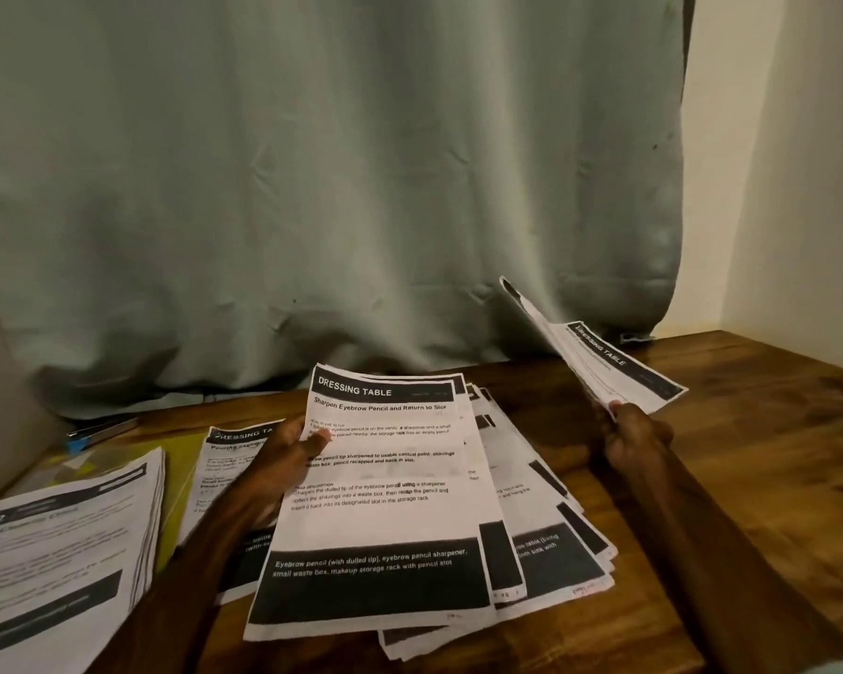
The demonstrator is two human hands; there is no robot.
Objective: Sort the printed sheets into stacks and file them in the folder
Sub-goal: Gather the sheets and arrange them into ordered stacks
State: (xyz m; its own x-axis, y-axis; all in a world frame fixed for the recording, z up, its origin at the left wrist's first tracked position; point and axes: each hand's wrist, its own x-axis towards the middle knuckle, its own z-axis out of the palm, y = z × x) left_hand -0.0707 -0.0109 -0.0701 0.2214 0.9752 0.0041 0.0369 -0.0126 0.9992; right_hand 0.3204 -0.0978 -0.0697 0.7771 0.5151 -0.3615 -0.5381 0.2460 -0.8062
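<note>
Sorting by heading, head view. My left hand (288,454) pinches the top sheet (385,503) at its left edge, thumb on the print, and holds it over the pile (556,532), which lies fanned on the table (760,430). My right hand (633,430) is well apart from the left, to the right of the pile. It grips the held sheets (604,362) by their near corner, and they slant up and back toward the curtain (312,187).

Both headings read "DRESSING TABLE", so I judge that the top sheet belongs with the held sheets. Just left of the pile a small stack (230,459) lies partly under my left forearm. Further left of the pile lies a thick stack (59,552) whose heading I cannot read. The folder (176,484), yellow, shows between these two stacks; whether anything is filed in it I cannot tell.

To do this step well, I should read the heading before passing the sheet across. A light thumb matters, because the next sheet lies almost flush beneath and two could come away together. The sheet should reach the right hand with its heading the same way up and its edges squared. The pile's near edge lies close to the table's edge, so a careless drag could slide sheets off.
</note>
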